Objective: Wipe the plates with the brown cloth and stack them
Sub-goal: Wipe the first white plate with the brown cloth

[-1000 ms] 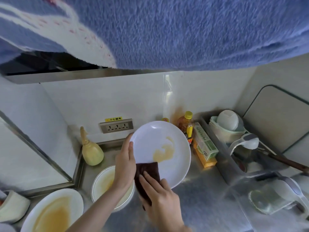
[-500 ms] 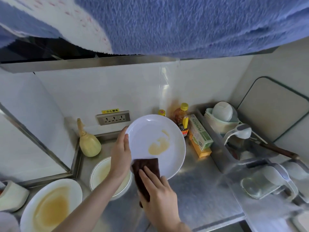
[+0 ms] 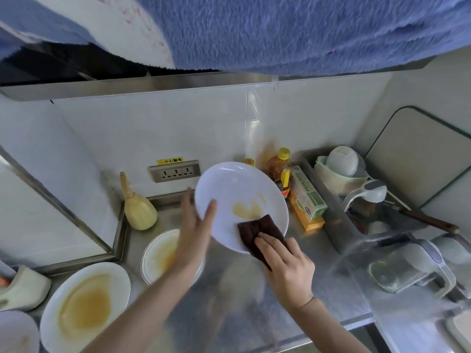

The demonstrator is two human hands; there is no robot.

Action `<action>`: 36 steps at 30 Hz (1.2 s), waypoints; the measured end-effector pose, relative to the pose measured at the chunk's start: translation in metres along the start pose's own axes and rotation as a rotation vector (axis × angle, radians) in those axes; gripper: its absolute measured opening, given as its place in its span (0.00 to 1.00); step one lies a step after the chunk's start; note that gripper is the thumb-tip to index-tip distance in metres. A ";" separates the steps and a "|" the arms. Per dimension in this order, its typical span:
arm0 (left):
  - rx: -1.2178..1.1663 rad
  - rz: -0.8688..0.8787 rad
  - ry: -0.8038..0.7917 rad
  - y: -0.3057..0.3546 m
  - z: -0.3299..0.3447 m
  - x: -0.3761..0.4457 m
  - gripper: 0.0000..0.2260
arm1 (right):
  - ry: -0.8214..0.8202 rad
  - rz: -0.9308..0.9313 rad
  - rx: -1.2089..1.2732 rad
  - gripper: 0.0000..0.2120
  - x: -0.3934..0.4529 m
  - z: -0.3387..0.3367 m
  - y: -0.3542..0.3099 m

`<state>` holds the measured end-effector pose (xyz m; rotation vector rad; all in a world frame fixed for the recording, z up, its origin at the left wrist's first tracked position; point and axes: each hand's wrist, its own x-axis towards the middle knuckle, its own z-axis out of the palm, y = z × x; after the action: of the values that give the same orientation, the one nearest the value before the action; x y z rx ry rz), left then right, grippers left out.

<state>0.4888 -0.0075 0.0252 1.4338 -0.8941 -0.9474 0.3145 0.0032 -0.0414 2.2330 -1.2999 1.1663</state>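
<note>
Over the steel counter of a cramped kitchen corner, a person's two bare hands work a tilted white plate. At the plate's five o'clock edge, the right hand presses a folded brown cloth flat against the face with nearly straight fingers; the thumb is hidden, so whether it pinches the cloth cannot be told. At the plate's nine o'clock rim, the left hand braces it, thumb on the face and fingers stretched behind, a prop more than a clenched grip.

From the cloth's leading corner, the tan smear lies at about eleven o'clock, just beyond the fabric and not yet covered. That short gap is what the next stroke appears to turn on: the right hand is the nearer one, and a push up and left across the dished centre should meet the stain. The smear's long axis runs roughly from eight to two o'clock, so a sweep along it looks most efficient.

Below the held plate, at seven o'clock, a gold-rimmed plate sits soiled on the counter; farther out the same way, a large white plate holds a broad brown pool. Neither looks wiped, and no clean stack shows yet.
</note>
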 end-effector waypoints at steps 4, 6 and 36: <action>-0.095 0.015 0.144 -0.022 0.019 -0.017 0.13 | -0.041 0.127 0.089 0.16 -0.005 0.015 -0.035; -0.014 0.005 0.150 -0.018 0.010 -0.009 0.10 | -0.115 0.041 0.091 0.19 -0.011 0.016 -0.031; 0.094 0.090 -0.140 -0.009 0.003 0.006 0.10 | -0.217 0.338 0.549 0.22 0.028 -0.004 -0.037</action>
<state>0.4878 -0.0133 0.0155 1.4066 -1.1104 -0.9574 0.3506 0.0091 -0.0122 2.6495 -1.6502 1.5970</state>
